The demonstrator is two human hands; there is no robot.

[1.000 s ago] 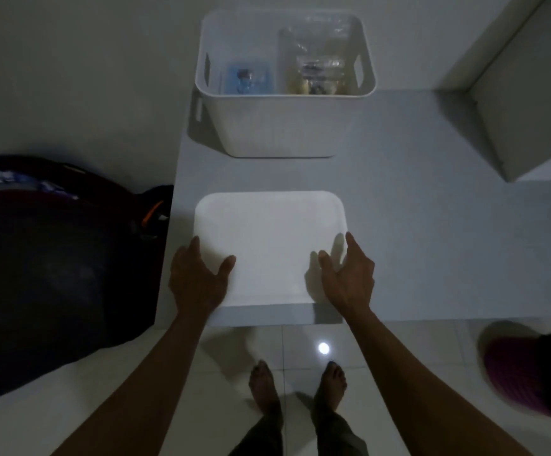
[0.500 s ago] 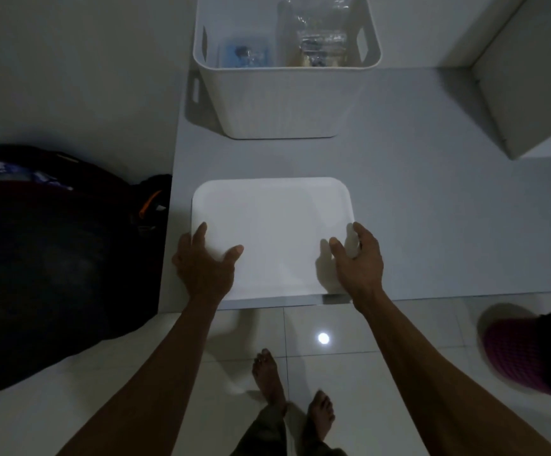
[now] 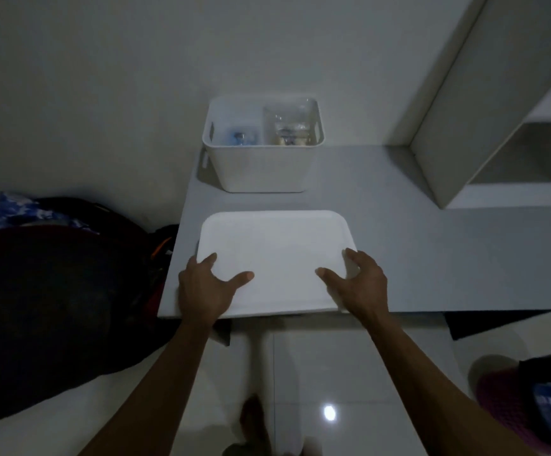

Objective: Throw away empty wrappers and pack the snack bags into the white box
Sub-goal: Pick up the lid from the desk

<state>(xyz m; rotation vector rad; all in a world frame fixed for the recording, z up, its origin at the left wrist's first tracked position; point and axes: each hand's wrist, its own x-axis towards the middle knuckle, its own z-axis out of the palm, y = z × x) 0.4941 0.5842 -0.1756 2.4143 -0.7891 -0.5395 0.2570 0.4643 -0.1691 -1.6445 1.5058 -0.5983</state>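
A white box (image 3: 261,169) stands at the back of the grey table, against the wall. Inside it are a blue snack bag (image 3: 242,137) on the left and clear snack bags (image 3: 289,128) on the right. A flat white lid (image 3: 277,255) lies in front of the box at the table's near edge. My left hand (image 3: 206,289) grips the lid's near left corner, thumb on top. My right hand (image 3: 359,284) grips the near right corner the same way.
The grey table (image 3: 415,258) runs to the right, where a white shelf unit (image 3: 498,133) stands. A dark bag pile (image 3: 53,291) sits on the floor at left. A purple and dark bundle (image 3: 530,406) lies at the bottom right. White floor tiles lie below.
The view has pulled back and tilted up, so the box sits lower in frame. Both hands have closed further onto the lid's near corners.
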